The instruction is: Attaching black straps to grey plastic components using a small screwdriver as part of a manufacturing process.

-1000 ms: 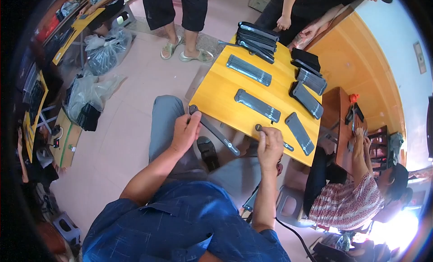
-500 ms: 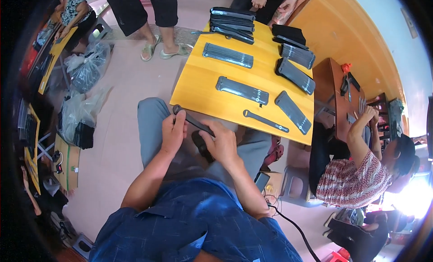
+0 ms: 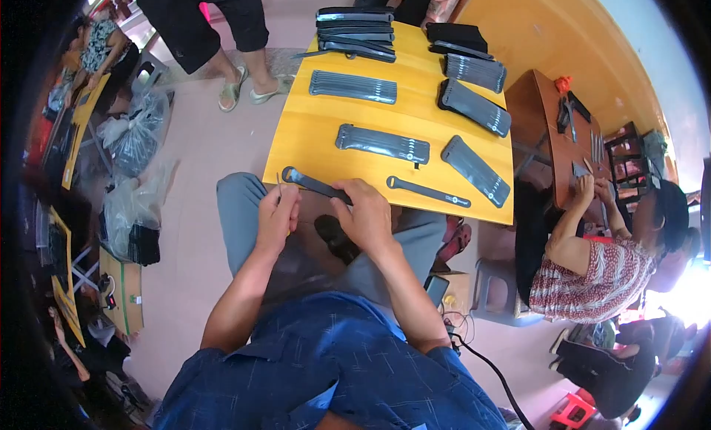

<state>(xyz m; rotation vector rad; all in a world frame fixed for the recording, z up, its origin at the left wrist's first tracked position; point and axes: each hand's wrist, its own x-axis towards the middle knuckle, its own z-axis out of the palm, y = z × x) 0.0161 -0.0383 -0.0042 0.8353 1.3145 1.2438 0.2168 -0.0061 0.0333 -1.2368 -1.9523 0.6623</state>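
Note:
A black strap (image 3: 311, 182) with a slotted rounded end lies across the near edge of the yellow table (image 3: 296, 137). My right hand (image 3: 366, 217) grips its other end between thumb and fingers, covering that part. Left of the strap, my left hand (image 3: 279, 217) is closed just off the table edge. A thin pointed tool (image 3: 279, 181) sticks up from its fingers; the rest of it is hidden. Another single strap (image 3: 429, 192) lies flat to the right. Beyond the hands is a flat bundle of straps (image 3: 381, 143), with a second, slanted bundle (image 3: 478, 171) at right.
More strap bundles (image 3: 354, 87) and a tall stack (image 3: 355, 34) occupy the far part of the table. A person in a patterned top (image 3: 592, 278) works at a brown table (image 3: 544, 126) to the right. Someone stands beyond the table. Clear plastic bags (image 3: 137, 130) sit at left.
The strap has gone from between both hands over my lap onto the table edge. My left hand has let go of it, and a thin tool tip now shows there. The view has shifted slightly.

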